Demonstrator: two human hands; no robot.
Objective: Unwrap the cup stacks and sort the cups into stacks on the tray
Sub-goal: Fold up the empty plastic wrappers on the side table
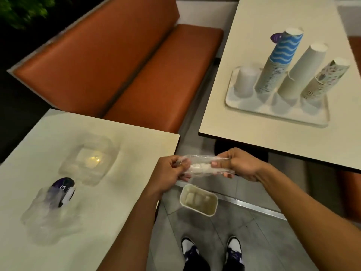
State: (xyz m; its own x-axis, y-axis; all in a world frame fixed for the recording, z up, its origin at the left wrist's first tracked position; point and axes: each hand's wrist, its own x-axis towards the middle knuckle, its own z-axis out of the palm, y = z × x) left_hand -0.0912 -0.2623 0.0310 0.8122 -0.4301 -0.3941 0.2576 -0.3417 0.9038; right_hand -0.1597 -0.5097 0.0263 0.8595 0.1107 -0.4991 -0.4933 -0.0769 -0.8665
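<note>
Head view: the left hand [172, 171] and right hand [239, 163] each pinch an end of a crumpled clear plastic wrapper [201, 167], held above a small floor bin [195, 207]. Four cup stacks [273, 75] stand on the tray [244, 103], right table [254, 36]; a wrapped stack [63, 190] lies on the left table [107, 202]. Balling the wrapper tight should help it drop cleanly.

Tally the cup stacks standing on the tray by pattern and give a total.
Blue wave-patterned paper cup stack: 1
Tall plain white paper cup stack: 1
Short plain white cup stack: 1
Floral-patterned paper cup stack: 1
Total: 4
</note>
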